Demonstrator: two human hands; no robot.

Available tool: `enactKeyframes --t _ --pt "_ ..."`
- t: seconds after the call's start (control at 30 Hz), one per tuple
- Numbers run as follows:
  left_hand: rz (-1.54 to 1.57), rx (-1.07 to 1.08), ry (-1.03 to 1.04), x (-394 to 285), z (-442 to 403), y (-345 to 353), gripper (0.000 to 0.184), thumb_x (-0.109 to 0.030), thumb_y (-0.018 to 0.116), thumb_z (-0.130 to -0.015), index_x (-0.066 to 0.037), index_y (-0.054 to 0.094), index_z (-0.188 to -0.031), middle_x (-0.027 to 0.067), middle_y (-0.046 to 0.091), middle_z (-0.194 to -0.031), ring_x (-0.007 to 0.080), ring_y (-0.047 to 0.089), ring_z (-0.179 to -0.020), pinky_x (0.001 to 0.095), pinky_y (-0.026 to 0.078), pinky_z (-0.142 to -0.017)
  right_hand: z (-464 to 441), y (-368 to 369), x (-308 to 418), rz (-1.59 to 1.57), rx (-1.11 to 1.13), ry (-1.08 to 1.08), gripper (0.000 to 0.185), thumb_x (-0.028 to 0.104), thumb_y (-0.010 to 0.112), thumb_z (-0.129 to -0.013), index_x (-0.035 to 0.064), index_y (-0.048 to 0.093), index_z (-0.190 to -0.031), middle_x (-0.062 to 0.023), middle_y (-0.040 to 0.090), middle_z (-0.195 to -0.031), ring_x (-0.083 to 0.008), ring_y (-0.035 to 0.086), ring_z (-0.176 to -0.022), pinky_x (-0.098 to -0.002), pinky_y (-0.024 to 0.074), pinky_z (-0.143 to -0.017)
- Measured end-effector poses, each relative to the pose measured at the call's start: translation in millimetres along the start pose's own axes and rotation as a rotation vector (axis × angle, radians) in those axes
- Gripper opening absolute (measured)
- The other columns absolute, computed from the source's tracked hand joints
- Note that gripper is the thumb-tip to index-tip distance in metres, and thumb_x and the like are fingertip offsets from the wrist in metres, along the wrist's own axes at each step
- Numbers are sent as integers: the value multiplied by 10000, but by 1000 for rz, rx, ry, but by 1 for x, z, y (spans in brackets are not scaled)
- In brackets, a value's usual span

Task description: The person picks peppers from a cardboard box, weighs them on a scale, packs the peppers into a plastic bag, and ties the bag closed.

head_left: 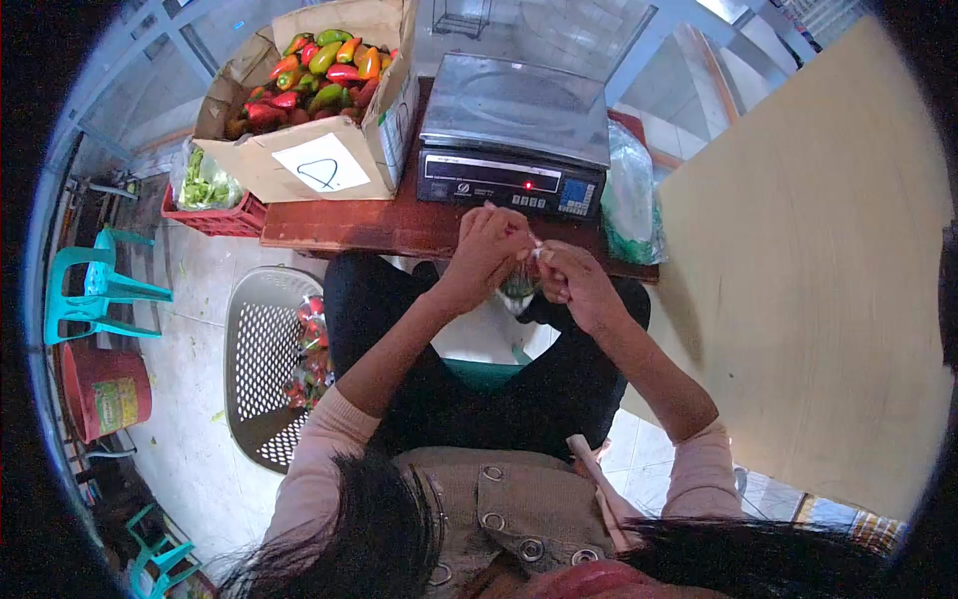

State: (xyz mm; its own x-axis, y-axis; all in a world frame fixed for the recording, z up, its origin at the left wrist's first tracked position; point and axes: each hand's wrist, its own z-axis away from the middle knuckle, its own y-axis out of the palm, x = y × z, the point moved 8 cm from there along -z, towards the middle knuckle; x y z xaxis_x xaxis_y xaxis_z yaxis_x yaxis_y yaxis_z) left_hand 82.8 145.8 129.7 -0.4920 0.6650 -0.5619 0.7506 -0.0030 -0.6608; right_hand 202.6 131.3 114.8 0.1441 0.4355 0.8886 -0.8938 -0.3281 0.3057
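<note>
My left hand (487, 252) and my right hand (571, 276) meet in front of the scale, above my lap. Their fingers are closed on the gathered top of a small clear plastic bag (517, 288), which hangs between them. Something greenish shows through the bag, but I cannot make out what it is. Just beyond my hands, a digital weighing scale (514, 130) with a flat metal platform and a lit red light stands on a reddish-brown wooden table (329, 225).
An open cardboard box (329, 165) of red, orange and green peppers (324, 75) stands left of the scale. Plastic bags (631, 195) lie to its right. A perforated basket (261, 369) with bagged red produce (314, 344) sits by my left leg. A wooden panel (818, 250) borders the right side.
</note>
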Motion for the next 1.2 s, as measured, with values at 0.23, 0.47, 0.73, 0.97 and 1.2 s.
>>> enactKeyframes --t 0.23,0.47,0.73,0.97,1.2 --pt "-24 14 8 10 2 14 191 -172 523 -874 -146 609 -1043 77 501 -1122 292 434 -1120 456 263 -1002 -2 -12 -7 -72 -44 -28 206 237 531 -930 79 542 -799 53 410 -632 -48 348 -510 -220 269 -454" --pt "-69 -42 -53 24 8 21 154 -154 554 -852 -98 607 -985 81 526 -1027 271 508 -1020 451 331 -934 -28 -25 9 587 31 -186 209 233 513 -949 69 532 -823 31 488 -698 -85 455 -570 -243 375 -513" --pt "435 -319 -288 29 0 -12 160 -152 516 -938 -6 549 -881 90 504 -858 193 538 -833 295 422 -745 -39 -43 -52 -347 -140 -183 407 403 514 -948 101 519 -1221 -87 562 -1166 -233 561 -1068 -433 486 -883" --pt "803 -238 -469 5 5 -22 227 -231 498 -972 -36 551 -868 32 488 -863 142 502 -807 263 419 -748 -28 8 -92 -720 66 -47 523 404 616 -890 115 462 -1298 -135 585 -1166 -302 621 -1005 -476 551 -823" --pt "741 -483 -296 -23 -10 -115 396 -416 436 -984 -56 556 -1100 60 549 -1089 170 497 -1064 322 331 -975 -2 18 -34 -300 16 -389 708 254 753 -768 142 383 -1361 -87 487 -1304 -257 502 -1197 -444 450 -972"
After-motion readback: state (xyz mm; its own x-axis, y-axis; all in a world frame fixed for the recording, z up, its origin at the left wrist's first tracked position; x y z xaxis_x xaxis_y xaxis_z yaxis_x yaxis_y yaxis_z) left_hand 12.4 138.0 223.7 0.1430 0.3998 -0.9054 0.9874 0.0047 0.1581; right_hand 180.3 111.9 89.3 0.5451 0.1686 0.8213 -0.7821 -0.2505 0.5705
